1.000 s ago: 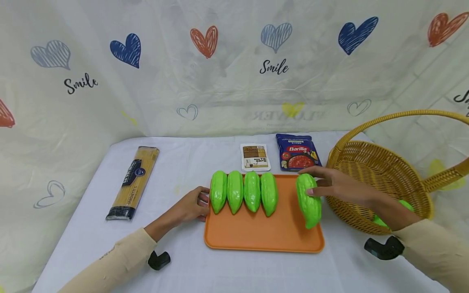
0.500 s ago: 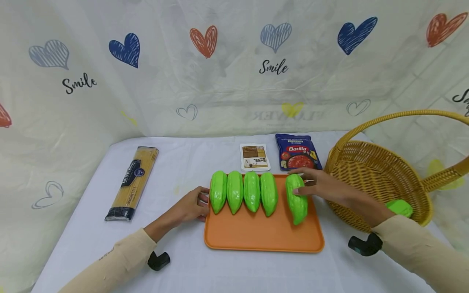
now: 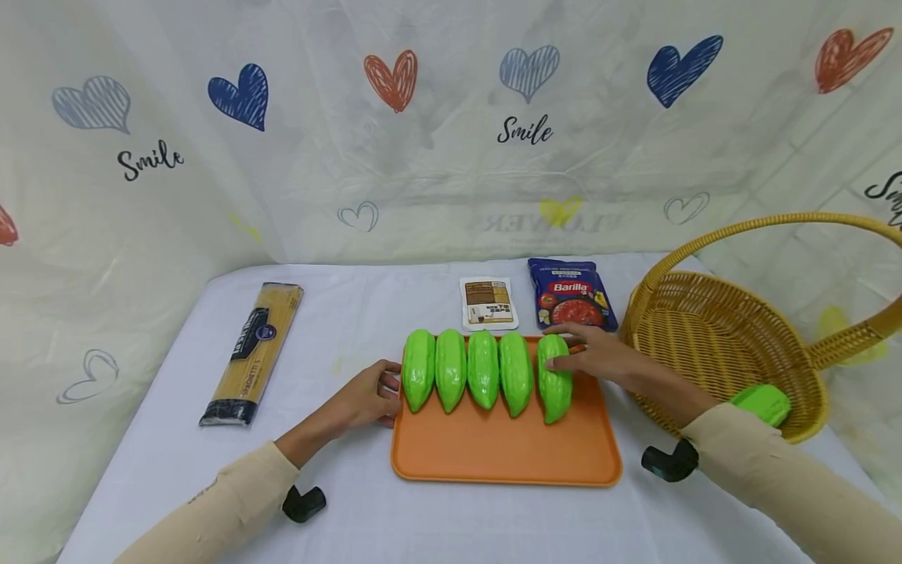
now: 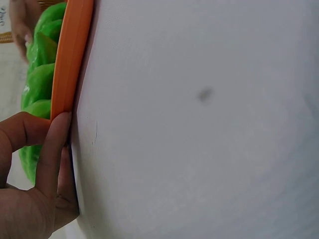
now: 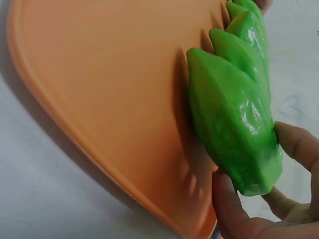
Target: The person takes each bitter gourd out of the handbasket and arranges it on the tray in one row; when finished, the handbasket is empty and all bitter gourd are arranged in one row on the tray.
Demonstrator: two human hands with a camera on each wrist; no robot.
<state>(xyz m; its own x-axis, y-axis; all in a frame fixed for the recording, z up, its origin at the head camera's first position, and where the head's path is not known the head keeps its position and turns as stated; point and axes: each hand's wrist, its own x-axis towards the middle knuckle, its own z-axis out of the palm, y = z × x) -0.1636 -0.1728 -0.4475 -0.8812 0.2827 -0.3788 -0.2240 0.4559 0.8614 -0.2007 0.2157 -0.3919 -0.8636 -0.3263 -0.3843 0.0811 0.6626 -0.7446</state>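
Note:
On the orange tray (image 3: 503, 462), several glossy green bitter melons (image 3: 483, 370) lie side by side along the back, tips pointing toward me. My right hand (image 3: 599, 356) pinches the rightmost bitter melon (image 3: 554, 384) near its blunt far end, thumb on one side and fingers on the other. In the right wrist view that bitter melon (image 5: 229, 119) stands close against the row; whether its underside touches the tray is unclear. My left hand (image 3: 366, 395) grips the tray's left edge. The left wrist view shows the thumb and a finger pinching the tray rim (image 4: 70, 59).
A wicker basket (image 3: 712, 329) with a tall handle stands at the right, holding another green bitter melon (image 3: 764, 403). Behind the tray lie a blue Barilla pouch (image 3: 571, 294) and a small white-and-brown packet (image 3: 489, 303). A spaghetti pack (image 3: 254, 352) lies at the left.
My right hand has carried the bitter melon leftward across the tray, from near its right edge to beside the row. My left hand has stayed at the tray's left edge.

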